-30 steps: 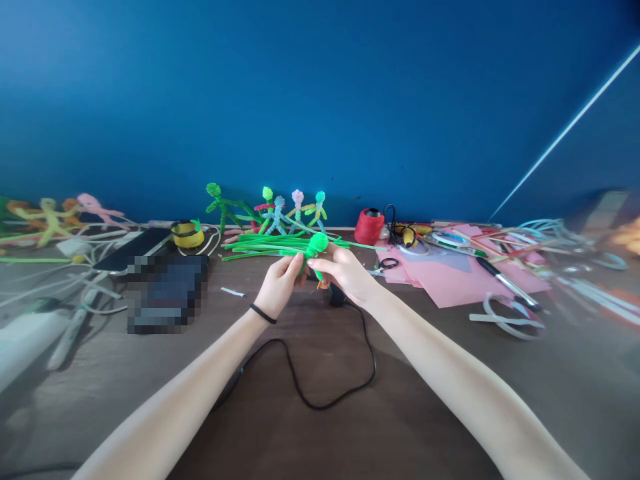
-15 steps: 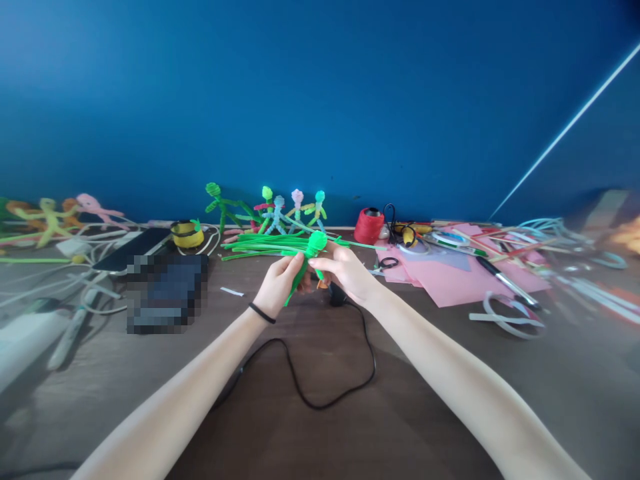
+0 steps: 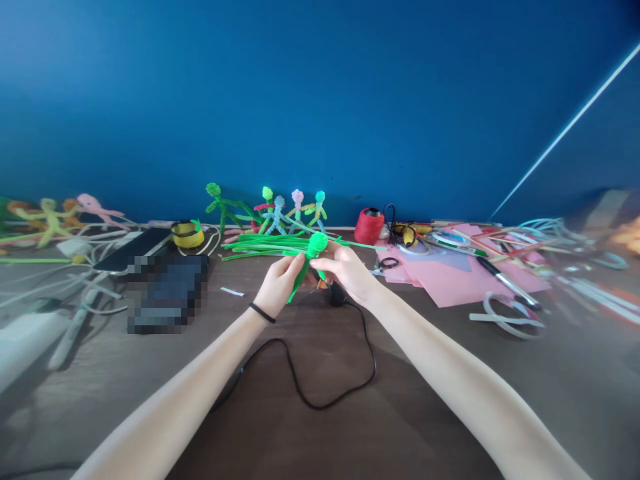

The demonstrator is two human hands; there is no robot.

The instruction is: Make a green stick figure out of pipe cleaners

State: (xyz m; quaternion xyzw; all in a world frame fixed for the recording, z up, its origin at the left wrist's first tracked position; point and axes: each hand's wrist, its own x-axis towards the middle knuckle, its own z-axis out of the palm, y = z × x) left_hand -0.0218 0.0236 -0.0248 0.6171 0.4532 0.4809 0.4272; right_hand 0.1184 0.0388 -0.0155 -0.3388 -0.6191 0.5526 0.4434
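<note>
Both hands hold a bright green pipe-cleaner figure (image 3: 317,245) with a round coiled head, over the middle of the table. My left hand (image 3: 279,285) pinches its lower strands from the left, thumb on top. On the other side my right hand (image 3: 347,270) grips it just below the head; some fingertips are hidden behind. Loose strands hang down between the hands. Behind them lies a bundle of green pipe cleaners (image 3: 255,244). Several finished pipe-cleaner figures (image 3: 278,217) lean against the blue wall.
A red thread spool (image 3: 369,227), scissors (image 3: 389,263), pink paper (image 3: 443,287) and a marker (image 3: 507,283) lie to the right. Leftward are a phone (image 3: 135,251), a blurred-out dark object (image 3: 169,293) and a yellow roll (image 3: 188,234). A black cable (image 3: 327,405) loops beneath my arms.
The hanging strands of the green figure have swung slightly to the right and up, and its head has dipped a touch. Both hands keep nearly the same place and grip.
</note>
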